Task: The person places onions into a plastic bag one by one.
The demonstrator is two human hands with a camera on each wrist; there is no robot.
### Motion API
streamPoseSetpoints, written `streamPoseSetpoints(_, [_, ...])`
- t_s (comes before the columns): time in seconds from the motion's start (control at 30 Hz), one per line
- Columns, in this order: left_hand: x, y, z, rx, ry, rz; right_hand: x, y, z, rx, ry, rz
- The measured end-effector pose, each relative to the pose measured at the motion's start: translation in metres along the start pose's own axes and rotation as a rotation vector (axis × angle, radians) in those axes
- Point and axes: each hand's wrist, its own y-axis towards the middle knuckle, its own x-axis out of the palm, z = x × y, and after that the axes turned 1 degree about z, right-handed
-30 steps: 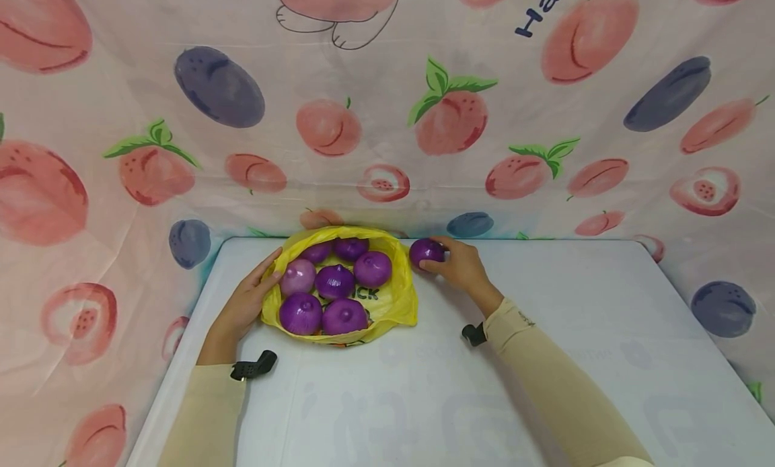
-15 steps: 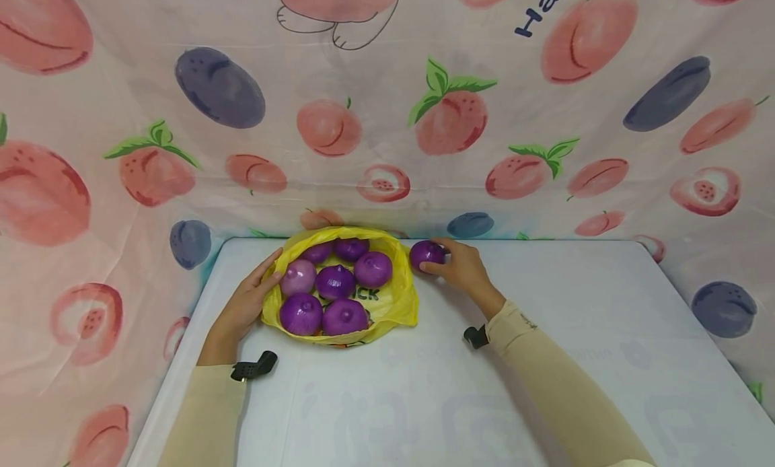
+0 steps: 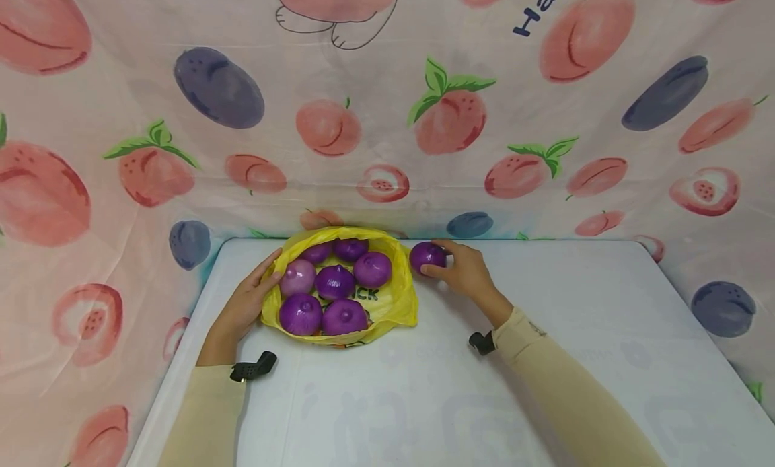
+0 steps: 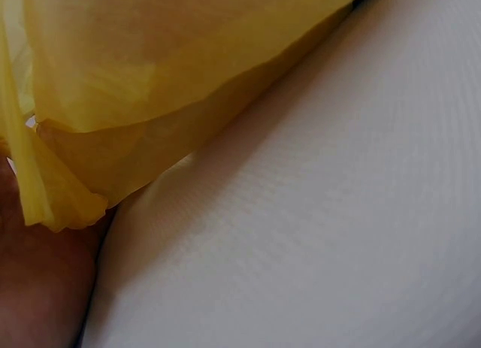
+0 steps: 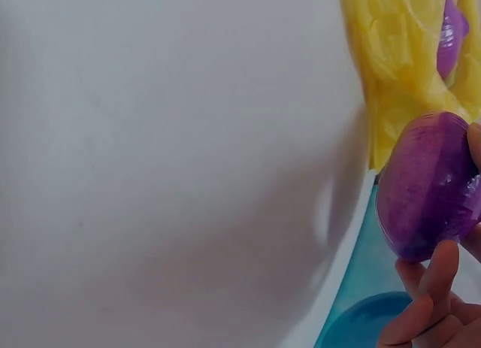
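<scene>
My left hand (image 3: 245, 302) is at the left side of an open yellow plastic bag (image 3: 401, 305), holding its edge, with one finger reaching along the outside. Several shiny purple onions (image 3: 336, 281) lie in the bag, one of them paler (image 3: 297, 278). My right hand (image 3: 469, 272) grips another purple onion (image 3: 426, 256) just right of the bag, thumb in front and fingers behind. In the right wrist view this onion (image 5: 425, 190) looks glossy, and the bag (image 5: 391, 70) shows beyond it. The left wrist view shows the bag's yellow film (image 4: 150, 85) draped over the hand (image 4: 45, 288).
Everything is on a white-covered table (image 3: 375, 400). Its far edge meets a hanging cloth (image 3: 424, 23) printed with peaches and blue-grey fruit. Black wrist cameras (image 3: 254, 367) sit at both cuffs.
My right forearm and wrist have shifted slightly right and toward me, and the gripped onion has moved down a little. The left hand and the bag have stayed still.
</scene>
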Motion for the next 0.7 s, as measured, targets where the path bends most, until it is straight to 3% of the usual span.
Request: streamPoseSetpoints(0.7, [0.002, -0.001, 0.002, -0.023, -0.018, 0.001, -0.007, -0.019, -0.034, -0.146, 0.063, 0.018])
